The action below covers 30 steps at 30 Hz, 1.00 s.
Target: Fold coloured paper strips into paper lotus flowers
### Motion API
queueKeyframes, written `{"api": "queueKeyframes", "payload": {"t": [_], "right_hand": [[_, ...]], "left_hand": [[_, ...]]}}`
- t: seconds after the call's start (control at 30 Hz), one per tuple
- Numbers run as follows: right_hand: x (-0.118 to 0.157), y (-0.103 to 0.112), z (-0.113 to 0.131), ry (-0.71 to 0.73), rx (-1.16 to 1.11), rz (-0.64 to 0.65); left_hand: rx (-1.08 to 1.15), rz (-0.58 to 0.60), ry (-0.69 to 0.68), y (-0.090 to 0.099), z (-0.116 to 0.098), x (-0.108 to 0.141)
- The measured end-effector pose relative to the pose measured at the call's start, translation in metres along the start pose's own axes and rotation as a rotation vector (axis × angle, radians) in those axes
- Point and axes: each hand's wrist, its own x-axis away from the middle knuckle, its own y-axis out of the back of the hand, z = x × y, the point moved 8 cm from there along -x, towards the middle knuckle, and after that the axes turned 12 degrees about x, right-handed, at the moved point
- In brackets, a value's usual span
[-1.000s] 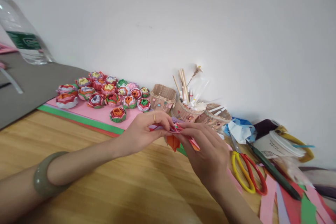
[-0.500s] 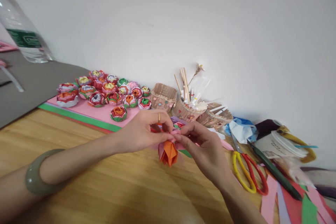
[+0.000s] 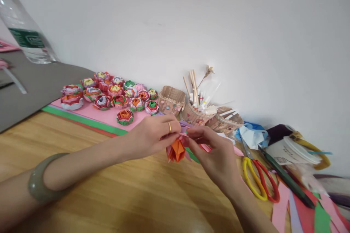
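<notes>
Between my two hands is a folded paper flower (image 3: 176, 150), orange at its head with pink paper around it. Its orange petals point down toward the table. My left hand (image 3: 155, 133), wearing a gold ring, pinches the flower's pink upper part from the left. From the right, my right hand (image 3: 212, 149) grips the same pink paper between thumb and fingers. The fingers partly hide where the pink pieces join. Behind the hands, to the left, finished-looking paper flowers (image 3: 125, 117) in several colours sit on pink paper (image 3: 106, 116).
Decorated baskets (image 3: 171, 100) stand against the wall, one holding sticks. Scissors (image 3: 255, 178) with yellow and red handles lie at right, beside a dark green pen-like tool (image 3: 288, 178), a white tub (image 3: 291, 151) and paper strips (image 3: 280, 205). A bottle (image 3: 32, 43) stands far left.
The orange flower has risen slightly and tilted between my hands. My left fingers have curled lower over the pink paper. The view has shifted a little.
</notes>
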Motion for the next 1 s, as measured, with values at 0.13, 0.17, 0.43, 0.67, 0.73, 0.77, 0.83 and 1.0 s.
{"api": "queueKeyframes", "payload": {"t": [0.13,0.17,0.43,0.67,0.73,0.77,0.83,1.0], "right_hand": [[-0.001,-0.015,-0.014,-0.176,-0.109,0.23],[-0.001,-0.014,-0.015,-0.181,-0.094,0.226],[0.002,-0.004,0.001,0.011,0.176,0.027],[0.005,0.006,0.017,0.252,0.288,-0.139],[0.004,0.01,0.019,0.271,0.287,-0.187],[0.004,0.014,0.019,0.25,0.297,-0.231],[0.003,0.024,0.013,0.133,0.301,-0.316],[-0.002,0.002,-0.014,-0.272,-0.099,0.067]], "left_hand": [[0.178,-0.029,0.207,0.002,0.017,-0.001],[0.216,-0.024,0.261,0.001,0.021,-0.001],[0.184,0.007,0.161,0.0,0.014,-0.003],[0.566,-0.024,0.506,-0.006,0.036,0.001],[0.505,-0.011,0.484,-0.006,0.035,0.0],[0.452,-0.031,0.443,-0.003,0.034,-0.002],[0.32,-0.099,0.305,0.006,0.027,-0.004],[0.056,-0.144,-0.037,0.013,0.007,-0.001]]}}
